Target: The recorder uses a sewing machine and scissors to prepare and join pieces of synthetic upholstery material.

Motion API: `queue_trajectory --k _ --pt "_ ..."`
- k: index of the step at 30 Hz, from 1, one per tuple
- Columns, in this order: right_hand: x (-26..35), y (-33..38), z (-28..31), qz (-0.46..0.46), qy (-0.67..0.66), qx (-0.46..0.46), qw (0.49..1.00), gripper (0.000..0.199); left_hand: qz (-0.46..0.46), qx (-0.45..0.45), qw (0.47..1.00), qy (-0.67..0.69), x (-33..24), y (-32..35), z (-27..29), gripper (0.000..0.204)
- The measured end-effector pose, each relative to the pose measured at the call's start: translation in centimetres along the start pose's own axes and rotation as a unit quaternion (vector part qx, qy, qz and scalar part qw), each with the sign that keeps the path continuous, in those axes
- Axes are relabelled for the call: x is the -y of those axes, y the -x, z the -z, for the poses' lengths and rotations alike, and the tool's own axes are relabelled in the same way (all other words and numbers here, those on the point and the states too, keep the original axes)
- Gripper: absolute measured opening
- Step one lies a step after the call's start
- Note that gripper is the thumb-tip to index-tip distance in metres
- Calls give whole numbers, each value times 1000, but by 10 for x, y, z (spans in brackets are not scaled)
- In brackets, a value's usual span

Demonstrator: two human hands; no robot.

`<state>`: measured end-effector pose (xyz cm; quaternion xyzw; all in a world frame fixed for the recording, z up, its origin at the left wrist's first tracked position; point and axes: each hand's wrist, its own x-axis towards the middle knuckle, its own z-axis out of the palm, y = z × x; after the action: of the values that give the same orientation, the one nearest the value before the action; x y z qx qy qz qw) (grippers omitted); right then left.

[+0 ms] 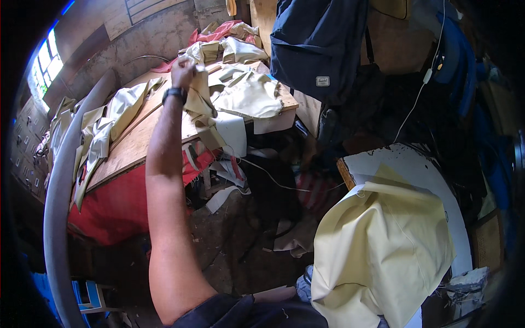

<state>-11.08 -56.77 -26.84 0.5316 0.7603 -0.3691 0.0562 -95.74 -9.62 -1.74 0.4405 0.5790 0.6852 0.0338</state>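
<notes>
Nearest, at four to five o'clock in the view, a large pale yellow fabric panel (377,240) is draped in loose folds over a white board (460,235), and a dark sleeve (227,312) is seen at about six o'clock. From that sleeve the bare left forearm (168,202) is stretched toward eleven o'clock, past a red cloth (115,213) hung below the edge of a wooden tabletop (129,153), and a dark wristwatch (174,95) is worn at the wrist. Over the tabletop the left hand (183,72) is held with its fingers curled in together; whether cloth is pinched between them cannot be told. Just beside those fingers, at about five o'clock, a cream fabric strip (199,98) is laid, its long axis pointed roughly from eleven to five o'clock, toward the near edge of the tabletop. The strip is placed nearer to the left hand; the right hand is not shown. Beside the strip, wider cream offcuts (249,98) are spread at about four o'clock from the hand, and beyond, at one o'clock, red fabric (213,35) is heaped with paler pieces before a grey wall (145,48)
</notes>
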Motion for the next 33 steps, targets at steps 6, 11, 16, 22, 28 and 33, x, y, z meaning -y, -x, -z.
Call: queue_trajectory --k 6,11,16,22,28,33 --pt "-7 4 -15 -6 -25 29 999 25 -29 -67 992 104 -144 -46 16 44" --pt "-8 16 -22 -36 -44 52 997 24 -89 19 987 136 -210 -19 -8 47" --pt "-14 28 -27 -58 -62 81 993 24 -106 53 981 151 -240 -14 -12 47" --pt "-11 40 -30 -94 -90 87 988 23 -54 33 981 186 -225 7 -24 38" --pt "-6 32 -32 -85 -125 53 987 24 -204 200 818 -499 -72 62 0 40" --pt "-7 33 -37 -99 -150 -2 984 24 177 133 774 -594 22 171 1 53"
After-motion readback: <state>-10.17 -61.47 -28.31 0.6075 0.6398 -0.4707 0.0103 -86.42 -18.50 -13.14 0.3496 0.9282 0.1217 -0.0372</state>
